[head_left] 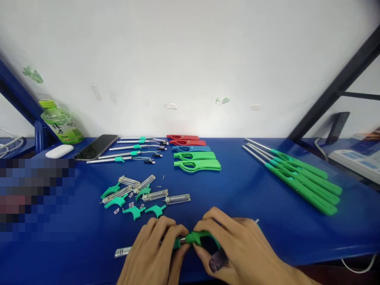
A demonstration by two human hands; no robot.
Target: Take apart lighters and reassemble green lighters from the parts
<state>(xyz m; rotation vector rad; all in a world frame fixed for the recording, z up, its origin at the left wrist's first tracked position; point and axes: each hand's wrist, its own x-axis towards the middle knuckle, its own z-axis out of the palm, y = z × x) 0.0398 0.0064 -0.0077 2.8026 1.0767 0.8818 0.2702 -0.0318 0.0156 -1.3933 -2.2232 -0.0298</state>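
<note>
Near the table's front edge, my left hand (157,247) is closed around a metal lighter tube (122,251), whose slotted end sticks out to the left. My right hand (234,245) grips a green gas lighter body (194,237) with a trigger loop. Tube and body meet between my fingertips; a teal collar (177,243) shows at the joint. A dark round-ended handle (218,260) is tucked in my right palm, and a thin metal tip shows behind that hand. Beyond my left hand lie teal triggers (135,212) and clear fuel tanks (178,198).
Wired metal tubes (115,160) lie in a row at the back left, beside red, blue and green lighter shells (197,165). Several assembled green lighters (303,190) lie on the right. A phone (96,147), white case (59,151) and bottle (62,122) stand far left.
</note>
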